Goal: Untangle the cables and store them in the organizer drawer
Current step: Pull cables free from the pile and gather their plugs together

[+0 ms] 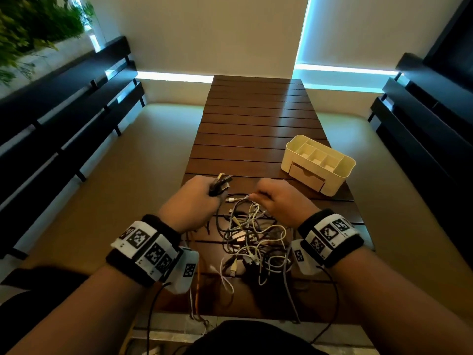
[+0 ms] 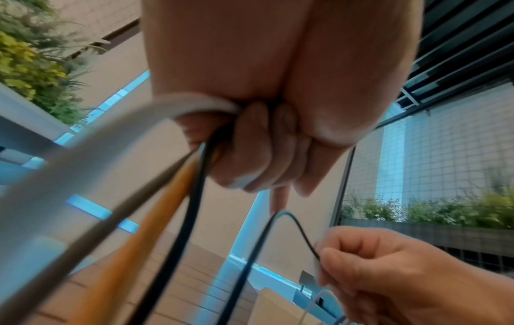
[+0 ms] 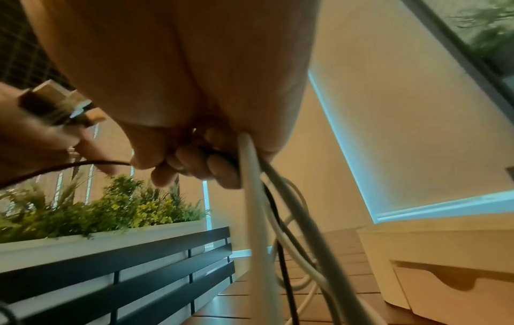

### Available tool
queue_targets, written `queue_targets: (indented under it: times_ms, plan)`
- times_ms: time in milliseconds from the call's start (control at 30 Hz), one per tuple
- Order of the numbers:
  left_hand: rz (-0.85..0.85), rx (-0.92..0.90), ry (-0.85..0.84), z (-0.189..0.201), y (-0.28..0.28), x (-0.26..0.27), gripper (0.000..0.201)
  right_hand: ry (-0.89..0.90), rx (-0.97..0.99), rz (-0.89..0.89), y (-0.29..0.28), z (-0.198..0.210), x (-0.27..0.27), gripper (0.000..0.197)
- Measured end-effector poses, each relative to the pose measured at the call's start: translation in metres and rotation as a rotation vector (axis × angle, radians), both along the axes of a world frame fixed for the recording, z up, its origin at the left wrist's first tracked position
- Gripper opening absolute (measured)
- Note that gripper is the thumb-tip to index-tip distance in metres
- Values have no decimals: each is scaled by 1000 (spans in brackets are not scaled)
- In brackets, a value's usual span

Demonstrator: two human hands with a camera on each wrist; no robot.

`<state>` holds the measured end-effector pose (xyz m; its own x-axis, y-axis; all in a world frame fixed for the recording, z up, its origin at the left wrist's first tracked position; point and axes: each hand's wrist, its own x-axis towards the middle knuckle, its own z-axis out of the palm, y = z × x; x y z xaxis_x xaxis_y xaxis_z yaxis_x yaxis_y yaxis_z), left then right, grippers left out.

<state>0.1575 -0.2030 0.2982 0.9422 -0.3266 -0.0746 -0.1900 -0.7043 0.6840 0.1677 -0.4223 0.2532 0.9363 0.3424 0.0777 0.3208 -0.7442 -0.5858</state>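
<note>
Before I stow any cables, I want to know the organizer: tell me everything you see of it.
The organizer is a cream box that looks like plastic, standing upright on the slatted wooden table, beyond the right hand. Its open top is split into several compartments, apparently empty. One drawer with a scooped notch sits shut in its front. Nothing touches it.

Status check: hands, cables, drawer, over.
Left hand grips a bundle of plugs; right hand pinches a cable from the tangle. Organizer drawer shut, nothing stored. Nothing in the way.
</note>
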Motion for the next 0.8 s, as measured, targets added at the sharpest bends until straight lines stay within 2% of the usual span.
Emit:
queue_targets:
  times_ms: [133, 267, 333, 433, 533, 600, 700, 800]
  plan:
    - [-54, 129, -33, -3, -20, 3, 30, -75, 13, 78, 9, 2, 3, 9]
    - [-11, 164, -70, -5, -25, 5, 32, -126, 44, 82, 7, 4, 4, 14]
    - [5, 129, -93, 1, -25, 3, 33, -69, 30, 74, 3, 2, 4, 15]
    - [84, -26, -110, 16, -19, -1, 28, 26, -89, 51, -8, -8, 9, 17]
    - [183, -136, -163, 31, -8, -1, 20, 129, -161, -70, -28, -23, 19, 19]
    - [203, -140, -183, 34, -2, 1, 21, 158, -165, -155, -38, -27, 24, 21]
    - [183, -114, -121, 26, 2, 5, 19, 77, -68, -168, -38, -21, 23, 16]
    - [179, -160, -55, 14, 1, 5, 18, 96, 158, -144, -25, -12, 15, 12]
